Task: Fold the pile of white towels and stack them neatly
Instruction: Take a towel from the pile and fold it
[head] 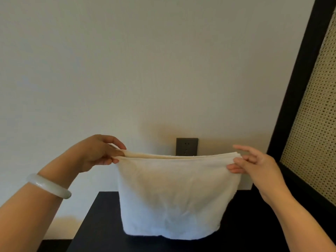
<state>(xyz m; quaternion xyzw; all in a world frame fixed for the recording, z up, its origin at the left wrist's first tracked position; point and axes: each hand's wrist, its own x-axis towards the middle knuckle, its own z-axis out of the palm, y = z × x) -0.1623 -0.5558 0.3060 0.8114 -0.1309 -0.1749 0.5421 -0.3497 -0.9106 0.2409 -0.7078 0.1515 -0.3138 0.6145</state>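
Black table [101, 220] right below me, pushed up against the wall [127, 70]. My towel [172, 197] hangs down in front of its top, and whether the bottom edge touches it, I can't tell.

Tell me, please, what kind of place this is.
Probably a bedroom, perhaps in a hotel. A dark-framed woven cane panel, like a headboard, stands beside a black table, with a wall socket above it on a plain wall.
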